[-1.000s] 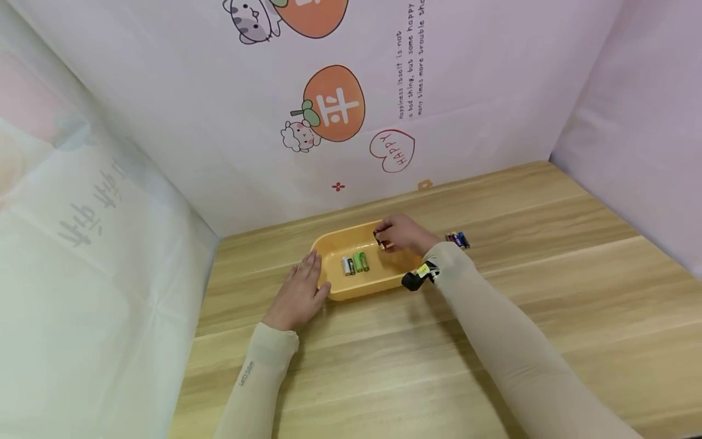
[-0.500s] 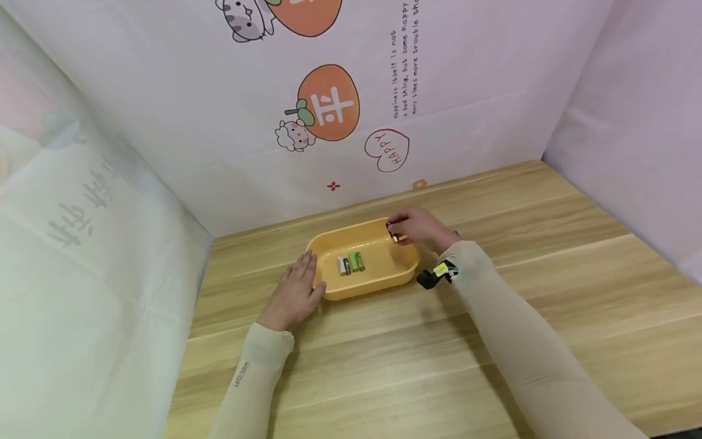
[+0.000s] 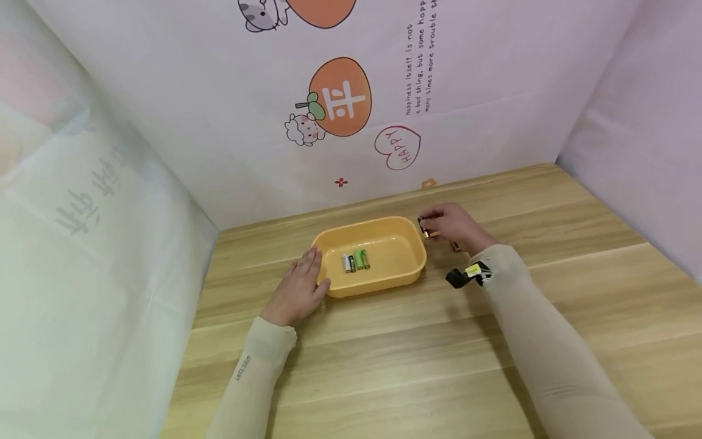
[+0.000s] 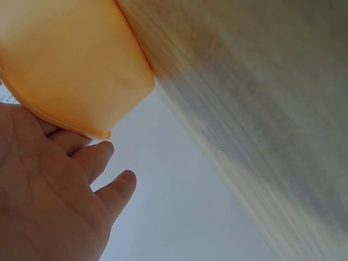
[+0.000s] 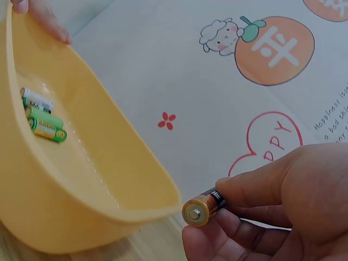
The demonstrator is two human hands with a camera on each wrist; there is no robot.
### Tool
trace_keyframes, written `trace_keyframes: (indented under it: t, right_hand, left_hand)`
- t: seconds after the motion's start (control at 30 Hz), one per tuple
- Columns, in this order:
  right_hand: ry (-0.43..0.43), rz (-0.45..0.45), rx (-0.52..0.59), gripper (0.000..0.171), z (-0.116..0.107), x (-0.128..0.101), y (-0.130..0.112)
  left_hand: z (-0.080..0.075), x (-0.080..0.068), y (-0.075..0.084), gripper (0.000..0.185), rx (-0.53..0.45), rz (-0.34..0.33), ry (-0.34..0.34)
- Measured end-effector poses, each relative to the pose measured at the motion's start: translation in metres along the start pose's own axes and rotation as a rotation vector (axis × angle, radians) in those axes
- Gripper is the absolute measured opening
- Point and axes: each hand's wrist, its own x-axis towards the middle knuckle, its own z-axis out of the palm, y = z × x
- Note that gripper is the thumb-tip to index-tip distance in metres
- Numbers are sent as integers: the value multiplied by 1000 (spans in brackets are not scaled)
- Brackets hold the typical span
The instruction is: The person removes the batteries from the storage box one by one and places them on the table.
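Observation:
A black battery with a copper-coloured end (image 5: 204,206) is pinched between the thumb and fingers of my right hand (image 3: 455,224). That hand hovers just outside the right end of the yellow plastic tray (image 3: 384,283). My left hand (image 3: 298,289) rests on the tray's left end, its fingers extended along the rim; the left wrist view shows the fingers (image 4: 98,157) touching the rim from outside. Inside the tray, several batteries lie side by side: a white one (image 3: 347,263), a dark one, and green ones (image 3: 362,259).
Part of another battery (image 3: 454,246) shows on the wooden table (image 3: 384,353) beneath my right wrist, mostly hidden by it. Printed white sheeting (image 3: 247,122) stands behind the tray and at both sides.
My right hand has moved right with the battery, from above the inside of the tray to past its right rim. The left hand and the batteries in the tray have stayed put.

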Motion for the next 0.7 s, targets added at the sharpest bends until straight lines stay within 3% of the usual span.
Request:
trace_keyframes:
  t: [0.33,0.7]
  right_hand:
    - [-10,27,-24,35,-18,0,22]
    - [25,34,-85,41,-48,-4,39]
  left_hand:
    - [3,-6,-4,68,4,-5,-3]
    - [-1,-1,0,67,6,-5,-3]
